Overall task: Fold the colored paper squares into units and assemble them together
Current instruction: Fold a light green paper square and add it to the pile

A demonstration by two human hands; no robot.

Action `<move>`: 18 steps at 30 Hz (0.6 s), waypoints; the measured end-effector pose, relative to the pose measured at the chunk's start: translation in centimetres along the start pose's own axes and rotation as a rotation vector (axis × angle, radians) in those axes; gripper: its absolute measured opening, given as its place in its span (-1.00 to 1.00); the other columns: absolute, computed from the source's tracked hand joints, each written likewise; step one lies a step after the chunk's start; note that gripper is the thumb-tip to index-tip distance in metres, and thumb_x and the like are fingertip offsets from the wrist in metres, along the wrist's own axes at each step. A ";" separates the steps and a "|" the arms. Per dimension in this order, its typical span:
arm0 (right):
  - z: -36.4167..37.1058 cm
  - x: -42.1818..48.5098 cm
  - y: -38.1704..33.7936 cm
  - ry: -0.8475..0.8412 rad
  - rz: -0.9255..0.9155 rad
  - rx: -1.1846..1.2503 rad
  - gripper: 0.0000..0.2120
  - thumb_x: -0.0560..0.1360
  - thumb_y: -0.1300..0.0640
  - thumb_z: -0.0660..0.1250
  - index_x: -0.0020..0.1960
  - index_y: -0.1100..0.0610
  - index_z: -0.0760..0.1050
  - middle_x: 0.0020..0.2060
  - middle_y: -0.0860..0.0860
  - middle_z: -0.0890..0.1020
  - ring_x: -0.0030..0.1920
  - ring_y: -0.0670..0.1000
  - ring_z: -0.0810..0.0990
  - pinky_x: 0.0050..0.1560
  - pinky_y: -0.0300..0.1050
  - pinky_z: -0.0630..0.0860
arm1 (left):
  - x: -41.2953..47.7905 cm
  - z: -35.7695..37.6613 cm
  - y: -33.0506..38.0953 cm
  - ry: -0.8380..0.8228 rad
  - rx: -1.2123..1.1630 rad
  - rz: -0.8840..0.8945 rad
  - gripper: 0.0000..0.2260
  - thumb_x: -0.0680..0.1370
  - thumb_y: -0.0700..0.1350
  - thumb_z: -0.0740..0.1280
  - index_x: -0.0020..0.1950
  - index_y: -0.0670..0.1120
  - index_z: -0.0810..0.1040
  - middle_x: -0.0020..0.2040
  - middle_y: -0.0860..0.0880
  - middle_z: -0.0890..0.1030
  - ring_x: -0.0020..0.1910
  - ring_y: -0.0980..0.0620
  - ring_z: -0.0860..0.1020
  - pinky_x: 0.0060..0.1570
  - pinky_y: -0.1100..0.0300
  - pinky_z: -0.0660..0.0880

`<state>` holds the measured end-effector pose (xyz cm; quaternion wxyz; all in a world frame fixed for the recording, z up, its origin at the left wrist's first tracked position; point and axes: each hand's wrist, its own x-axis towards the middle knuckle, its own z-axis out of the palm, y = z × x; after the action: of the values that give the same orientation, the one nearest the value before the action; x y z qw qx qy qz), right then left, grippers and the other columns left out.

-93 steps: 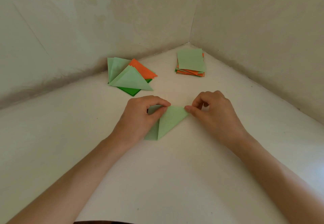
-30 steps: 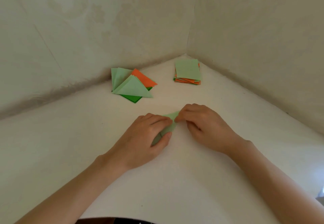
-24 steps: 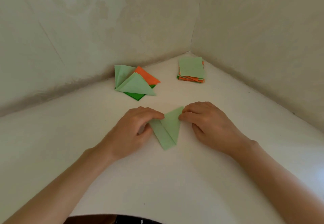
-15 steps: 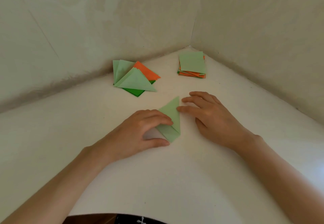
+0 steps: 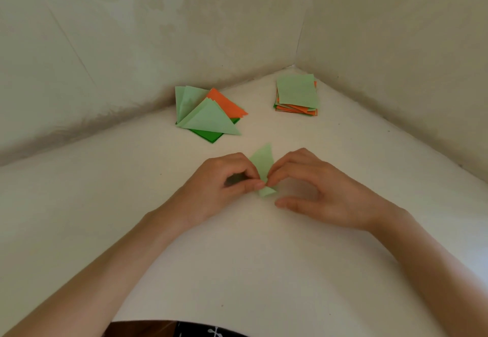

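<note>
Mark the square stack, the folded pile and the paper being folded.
square stack (image 5: 297, 91): head view, top light green sheet.
folded pile (image 5: 211, 121): head view, topmost light green triangle.
paper being folded (image 5: 262, 159): head view, its free upper tip.

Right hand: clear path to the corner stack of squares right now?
Probably yes. The stack of squares lies ahead of the right hand on bare tabletop, with nothing between them. But the hand is touching the light green piece, so it must lift off first.
</note>
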<state>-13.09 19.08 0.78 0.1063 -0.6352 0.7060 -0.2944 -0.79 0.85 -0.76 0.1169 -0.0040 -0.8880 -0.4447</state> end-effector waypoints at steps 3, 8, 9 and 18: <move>0.7 0.2 0.0 -0.007 0.007 -0.060 -0.69 0.44 -0.10 0.30 0.02 0.11 0.54 -0.04 -0.06 0.55 0.00 -0.03 0.43 0.06 -0.13 0.37 | -0.1 0.0 0.2 0.003 -0.036 -0.032 -0.80 0.43 0.03 0.35 -0.18 -0.10 0.62 -0.11 0.00 0.59 -0.14 0.07 0.55 -0.11 0.20 0.47; 1.0 0.3 0.1 0.068 -0.041 -0.116 -0.75 0.53 0.00 0.23 -0.01 0.15 0.56 -0.09 0.00 0.57 -0.09 0.01 0.48 -0.04 -0.12 0.41 | -0.3 -0.3 0.2 -0.038 -0.053 -0.032 -0.84 0.48 0.05 0.35 -0.16 -0.02 0.59 -0.07 0.06 0.58 -0.05 0.11 0.56 -0.02 0.25 0.47; 0.8 0.2 0.1 0.070 -0.042 -0.112 -0.75 0.54 0.01 0.21 -0.01 0.16 0.57 -0.09 0.00 0.57 -0.09 0.01 0.49 -0.04 -0.13 0.42 | -0.4 -0.6 0.2 -0.062 -0.076 -0.044 -0.83 0.46 0.04 0.28 -0.11 -0.02 0.59 -0.05 0.08 0.58 0.00 0.09 0.56 0.03 0.24 0.46; 0.7 0.2 0.3 -0.013 0.105 0.068 -0.87 0.45 0.00 0.35 -0.11 0.04 0.60 0.01 -0.11 0.52 0.05 -0.15 0.43 0.11 -0.33 0.34 | -1.1 -0.1 -0.1 -0.096 0.131 0.033 -0.79 0.42 0.18 0.29 -0.13 0.08 0.58 0.03 0.20 0.51 0.09 0.17 0.46 0.14 0.31 0.33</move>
<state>-13.00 18.69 0.11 0.1478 -0.5952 0.7273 -0.3082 0.33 0.82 -0.99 0.0813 -0.0323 -0.9196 -0.3829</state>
